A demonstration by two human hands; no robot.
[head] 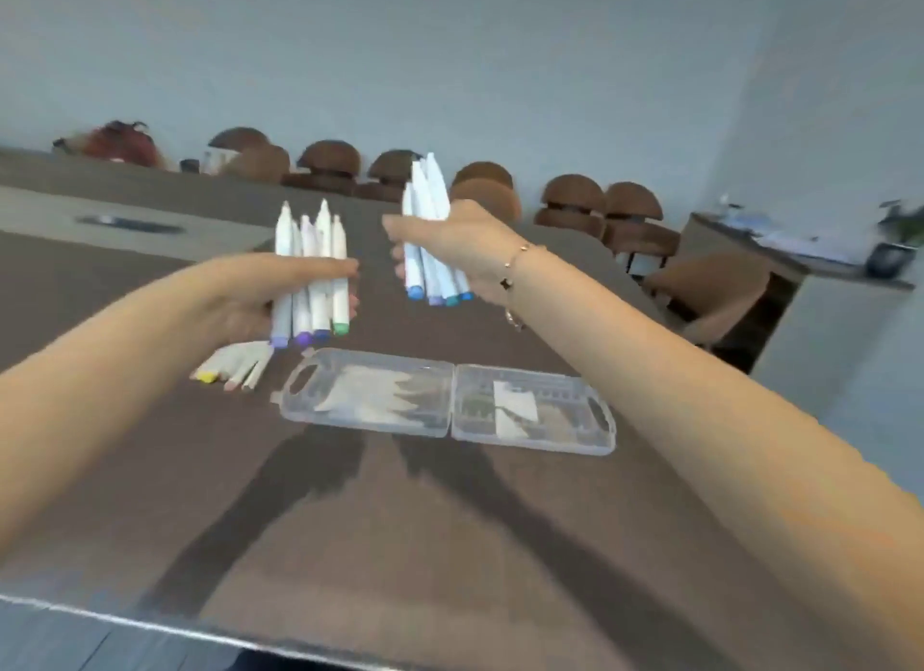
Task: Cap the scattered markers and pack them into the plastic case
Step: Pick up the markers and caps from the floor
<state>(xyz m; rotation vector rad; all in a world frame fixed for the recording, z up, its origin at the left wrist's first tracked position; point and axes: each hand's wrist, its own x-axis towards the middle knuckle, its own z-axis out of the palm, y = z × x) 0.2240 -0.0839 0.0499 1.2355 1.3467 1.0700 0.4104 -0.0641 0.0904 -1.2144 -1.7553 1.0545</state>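
My view is blurred. My left hand (250,300) and right hand (450,243) each grip a marker bunch above the open case (445,403); more markers (235,368) lie on the surface (400,520), chairs (575,200) behind.

Just one head cam here, looking forward and down across the brown table (450,545). Pretty close up, tilted a bit, far wall (450,60) up top.

Meeting room: long table (150,280), chairs (575,198)
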